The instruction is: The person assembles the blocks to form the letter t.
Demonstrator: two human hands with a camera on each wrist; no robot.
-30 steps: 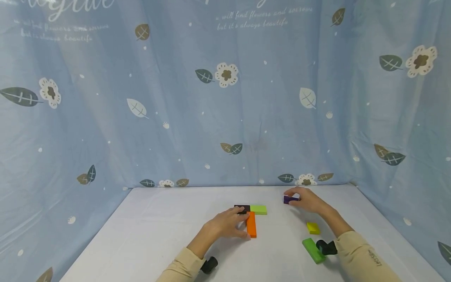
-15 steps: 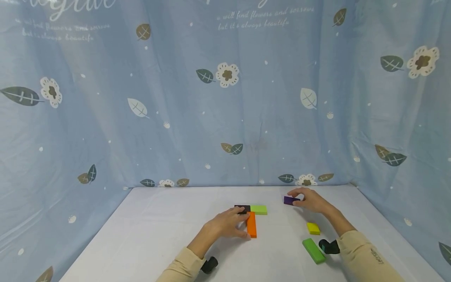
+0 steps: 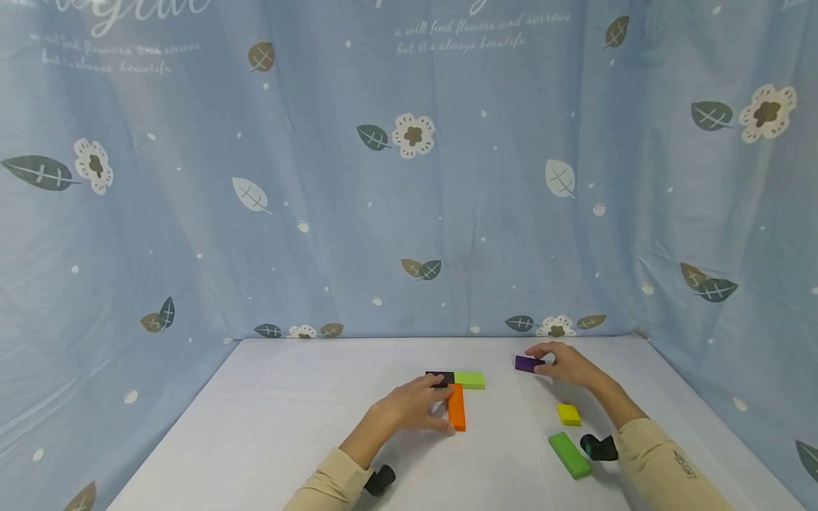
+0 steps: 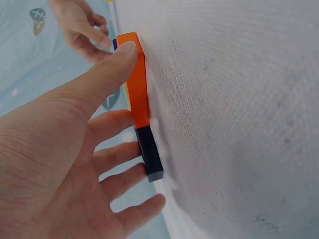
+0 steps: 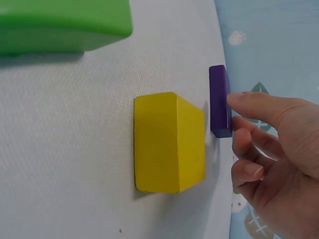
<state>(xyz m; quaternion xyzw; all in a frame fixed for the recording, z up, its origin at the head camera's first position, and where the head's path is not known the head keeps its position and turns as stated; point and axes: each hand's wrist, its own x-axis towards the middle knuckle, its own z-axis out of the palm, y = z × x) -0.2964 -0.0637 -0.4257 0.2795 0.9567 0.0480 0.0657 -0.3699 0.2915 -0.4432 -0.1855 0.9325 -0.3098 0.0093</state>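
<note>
Touching orange block with thumb and fingertip, left hand lies released, fingers spread, other fingertips at black block. Lime block end to end with black one. Purple block at right hand's thumb, near bench's far edge; cannot tell whether grasped. Yellow block and green block lie nearer person, beside right forearm.

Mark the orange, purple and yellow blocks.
Orange block (image 3: 456, 408): head view, middle of top face.
Purple block (image 5: 218, 102): right wrist view, camera-facing side.
Yellow block (image 5: 156, 144): right wrist view, larger visible face.
</note>
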